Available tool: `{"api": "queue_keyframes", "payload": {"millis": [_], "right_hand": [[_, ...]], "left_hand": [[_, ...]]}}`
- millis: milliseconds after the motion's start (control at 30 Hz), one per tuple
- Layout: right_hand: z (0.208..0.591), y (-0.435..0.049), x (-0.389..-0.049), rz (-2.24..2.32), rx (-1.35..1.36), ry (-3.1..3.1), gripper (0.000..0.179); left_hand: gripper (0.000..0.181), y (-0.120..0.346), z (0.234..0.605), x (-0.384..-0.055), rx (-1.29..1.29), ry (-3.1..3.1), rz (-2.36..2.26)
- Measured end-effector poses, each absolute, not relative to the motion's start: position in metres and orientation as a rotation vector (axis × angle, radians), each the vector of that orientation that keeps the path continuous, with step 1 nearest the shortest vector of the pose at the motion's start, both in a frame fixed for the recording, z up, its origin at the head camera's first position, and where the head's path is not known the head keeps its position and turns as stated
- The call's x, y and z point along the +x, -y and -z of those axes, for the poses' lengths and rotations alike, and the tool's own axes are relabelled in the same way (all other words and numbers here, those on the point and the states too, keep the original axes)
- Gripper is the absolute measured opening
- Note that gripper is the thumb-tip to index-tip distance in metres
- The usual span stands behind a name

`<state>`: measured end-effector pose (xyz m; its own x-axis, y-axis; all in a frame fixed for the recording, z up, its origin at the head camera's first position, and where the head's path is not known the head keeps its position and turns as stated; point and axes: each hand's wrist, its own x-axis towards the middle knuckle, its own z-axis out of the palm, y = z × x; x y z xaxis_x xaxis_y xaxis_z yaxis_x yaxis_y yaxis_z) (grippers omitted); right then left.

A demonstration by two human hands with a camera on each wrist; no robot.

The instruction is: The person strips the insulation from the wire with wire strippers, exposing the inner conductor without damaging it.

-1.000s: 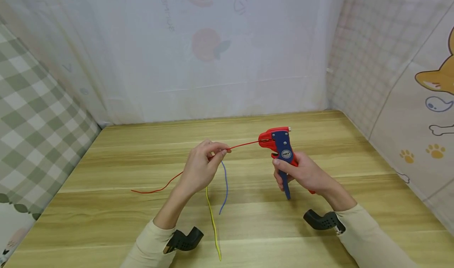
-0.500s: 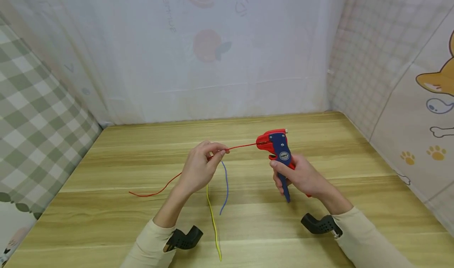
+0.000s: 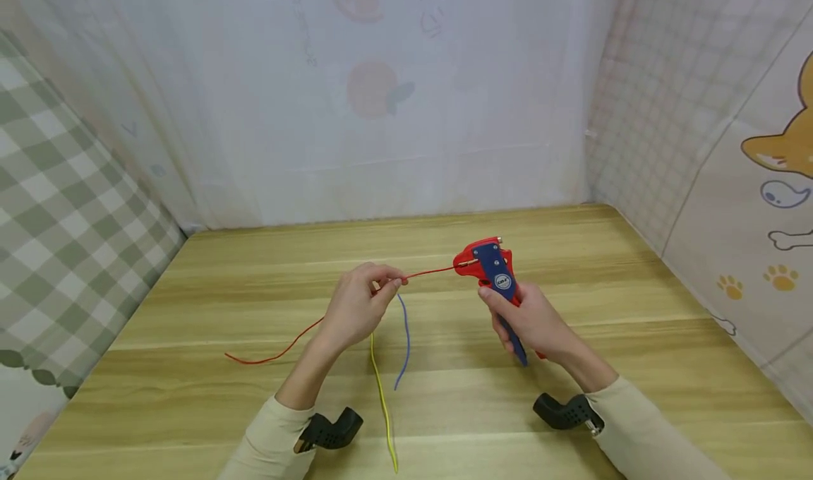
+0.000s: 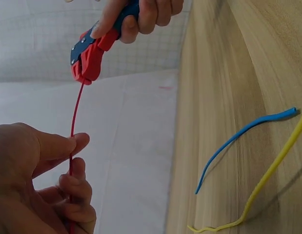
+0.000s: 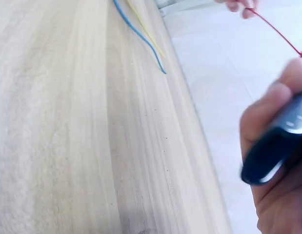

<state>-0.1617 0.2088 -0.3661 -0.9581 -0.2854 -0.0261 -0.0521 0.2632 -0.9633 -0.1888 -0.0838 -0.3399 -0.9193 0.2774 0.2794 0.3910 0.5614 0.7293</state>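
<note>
Between thumb and fingers, my left hand (image 3: 358, 303) pinches a thin red wire (image 3: 432, 272) above the table. The wire's far end runs into the jaws of a red and blue wire stripper (image 3: 492, 261); its other end trails left past the wrist. My right hand (image 3: 533, 318) grips the stripper's handles, thumb on the near side. In the left wrist view the red wire (image 4: 76, 109) stretches taut from the left fingers to the tool's nose. Only the handle end (image 5: 268, 156) of the stripper shows large in the right wrist view.
A blue wire (image 3: 406, 339) and a yellow wire (image 3: 382, 395) lie on the wooden table (image 3: 190, 409), just right of and below the left hand. Fabric curtains enclose the back and sides. Each wrist wears a black camera mount (image 3: 333, 429).
The stripper has shifted a little left and down and tilted, its nose staying on the red wire. The left hand has barely moved; the wire's loose end has drifted slightly left.
</note>
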Motion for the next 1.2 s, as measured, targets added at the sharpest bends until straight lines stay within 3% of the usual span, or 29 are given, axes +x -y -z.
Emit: {"api": "queue_keyframes", "payload": {"millis": [233,500,700,833,1000,1200], "right_hand": [[0.359,-0.213,-0.163,1.792,-0.448,-2.147,0.032],[0.343,-0.222,-0.164,1.867,-0.435,-2.153,0.033],[0.343,-0.226,-0.164,1.895,-0.411,-2.144,0.034],[0.341,-0.229,-0.163,1.897,-0.404,-2.156,0.035],[0.34,-0.23,-0.163,1.892,-0.376,-2.177,0.037],[0.341,-0.229,-0.163,1.874,-0.358,-2.186,0.042]], "left_hand": [[0.012,0.097,0.332,-0.185,-0.569,2.702,1.285],[0.014,0.118,0.282,-0.184,-0.691,2.919,1.058],[0.012,0.111,0.269,-0.184,-0.735,3.017,1.375],[0.013,0.092,0.287,-0.188,-0.713,2.94,1.884],[0.018,0.065,0.342,-0.191,-0.6,2.824,2.353],[0.016,0.048,0.389,-0.189,-0.506,3.017,2.099]]}}
